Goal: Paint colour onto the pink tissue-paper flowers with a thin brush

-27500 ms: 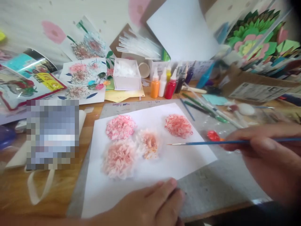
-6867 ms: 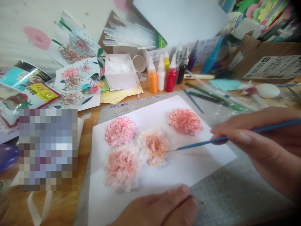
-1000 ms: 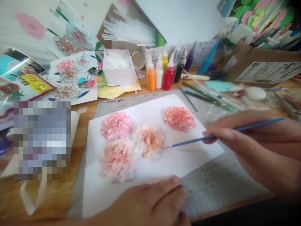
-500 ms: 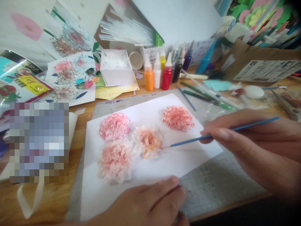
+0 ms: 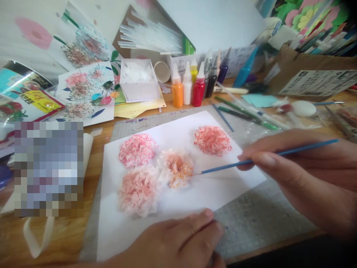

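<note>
1. My right hand pinches a thin blue paintbrush between thumb and fingers; its fine tip touches the right edge of the pale orange-flecked tissue flower.
2. My left hand lies flat, fingers loosely together and gripping nothing, on the near edge of the white sheet that carries the flowers.
3. Around that orange-flecked flower, three more crumpled, ruffled round blooms sit on the sheet: a pink-red one up-left, a soft pale pink one down-left, a redder one up-right.
4. The sheet rests on a grey gridded cutting mat over the wooden worktop; the mat's markings are too blurred to read.
5. Behind the sheet stand nozzle-tipped squeeze bottles: orange, white, red.
6. Left of the bottles sits a square white box. Writing on the printed label far right is illegible.
</note>
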`<action>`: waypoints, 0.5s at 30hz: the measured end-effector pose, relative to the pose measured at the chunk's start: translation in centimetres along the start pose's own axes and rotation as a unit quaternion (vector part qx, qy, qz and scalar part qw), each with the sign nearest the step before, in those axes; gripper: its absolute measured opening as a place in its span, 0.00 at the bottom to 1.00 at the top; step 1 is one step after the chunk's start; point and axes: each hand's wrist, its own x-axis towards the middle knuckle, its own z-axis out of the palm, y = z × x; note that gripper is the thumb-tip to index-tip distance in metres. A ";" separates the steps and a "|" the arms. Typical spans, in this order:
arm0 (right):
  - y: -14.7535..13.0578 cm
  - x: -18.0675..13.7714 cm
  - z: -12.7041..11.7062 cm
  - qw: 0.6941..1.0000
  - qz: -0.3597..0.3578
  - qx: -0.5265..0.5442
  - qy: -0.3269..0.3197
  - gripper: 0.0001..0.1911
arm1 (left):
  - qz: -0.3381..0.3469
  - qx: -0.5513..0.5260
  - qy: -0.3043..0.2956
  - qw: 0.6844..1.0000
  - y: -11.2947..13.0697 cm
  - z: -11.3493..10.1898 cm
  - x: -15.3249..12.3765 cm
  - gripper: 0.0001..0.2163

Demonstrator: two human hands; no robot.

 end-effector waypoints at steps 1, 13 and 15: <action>0.0 0.0 0.0 1.000 -0.006 -0.003 0.001 0.05 | -0.002 0.000 0.009 1.000 0.0 -0.1 0.0 0.18; -0.1 -0.1 0.2 1.000 0.022 0.011 0.000 0.06 | 0.000 0.005 -0.007 1.000 0.0 0.0 0.1 0.16; -0.4 -0.1 0.2 0.999 0.030 0.019 0.005 0.07 | -0.004 0.005 -0.009 1.000 0.0 0.0 0.1 0.16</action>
